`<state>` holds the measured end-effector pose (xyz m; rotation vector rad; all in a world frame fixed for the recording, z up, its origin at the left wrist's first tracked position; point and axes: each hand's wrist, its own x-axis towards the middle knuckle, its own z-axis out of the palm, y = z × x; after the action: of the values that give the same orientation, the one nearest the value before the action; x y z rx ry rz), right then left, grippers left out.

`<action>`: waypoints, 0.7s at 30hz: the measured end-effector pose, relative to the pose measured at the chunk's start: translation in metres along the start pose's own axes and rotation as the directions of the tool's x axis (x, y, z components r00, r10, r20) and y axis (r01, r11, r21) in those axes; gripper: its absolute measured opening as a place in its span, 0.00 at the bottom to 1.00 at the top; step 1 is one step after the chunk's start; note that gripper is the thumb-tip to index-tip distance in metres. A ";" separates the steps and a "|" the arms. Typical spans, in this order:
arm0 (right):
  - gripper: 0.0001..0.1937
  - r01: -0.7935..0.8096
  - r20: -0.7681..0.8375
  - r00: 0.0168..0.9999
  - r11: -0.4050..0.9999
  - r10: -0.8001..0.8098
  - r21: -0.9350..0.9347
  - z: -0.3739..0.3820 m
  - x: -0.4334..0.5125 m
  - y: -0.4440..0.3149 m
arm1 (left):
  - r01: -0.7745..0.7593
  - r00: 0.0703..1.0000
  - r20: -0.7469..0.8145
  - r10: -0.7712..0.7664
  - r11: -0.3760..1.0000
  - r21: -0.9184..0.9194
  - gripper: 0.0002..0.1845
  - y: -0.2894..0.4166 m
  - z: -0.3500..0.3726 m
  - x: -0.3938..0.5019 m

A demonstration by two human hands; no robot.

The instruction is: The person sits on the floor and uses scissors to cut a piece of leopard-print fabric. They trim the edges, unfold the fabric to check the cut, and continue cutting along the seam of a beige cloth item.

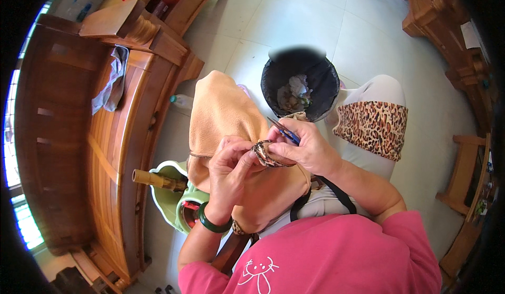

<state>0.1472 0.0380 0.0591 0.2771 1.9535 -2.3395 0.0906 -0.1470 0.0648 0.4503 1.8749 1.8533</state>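
Note:
My left hand (232, 162) pinches the left edge of a small item with dark and light patterned trim (265, 154). My right hand (307, 144) grips its right side between thumb and finger and also holds small scissors with blue handles (285, 131), their blades pointing up and left. What the trimmed item is cannot be told. Under both hands an orange cloth (225, 108) covers my lap and one knee. A beige piece of fabric (296, 116) shows just beyond my right hand, by the bin's near rim.
A bin with a black liner (263, 85) stands on the tiled floor, with waste inside. At left are a wooden bench (136, 96) bearing a grey cloth (112, 83), a plastic bottle (182, 101), and a green container (159, 199) holding a bamboo piece (158, 179). Wooden furniture (434, 14) lines the right.

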 end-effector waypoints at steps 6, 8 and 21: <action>0.06 0.147 -0.191 0.963 0.964 -0.191 -0.220 0.013 -0.002 0.001 | -0.055 0.970 -0.216 0.114 0.964 0.261 0.07 0.009 0.008 -0.011; 0.06 0.160 -0.151 0.967 0.949 -0.206 -0.271 0.014 -0.003 0.000 | -0.162 0.974 -0.082 0.210 0.905 0.394 0.09 0.013 0.008 -0.013; 0.07 0.169 -0.081 0.976 0.938 -0.202 -0.303 0.014 -0.007 -0.011 | -0.182 0.958 -0.102 0.269 0.842 0.508 0.06 0.014 0.013 -0.006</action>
<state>0.1515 0.0257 0.0733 0.2116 2.4452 -2.1299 0.1016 -0.1385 0.0795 0.7315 2.5225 1.5649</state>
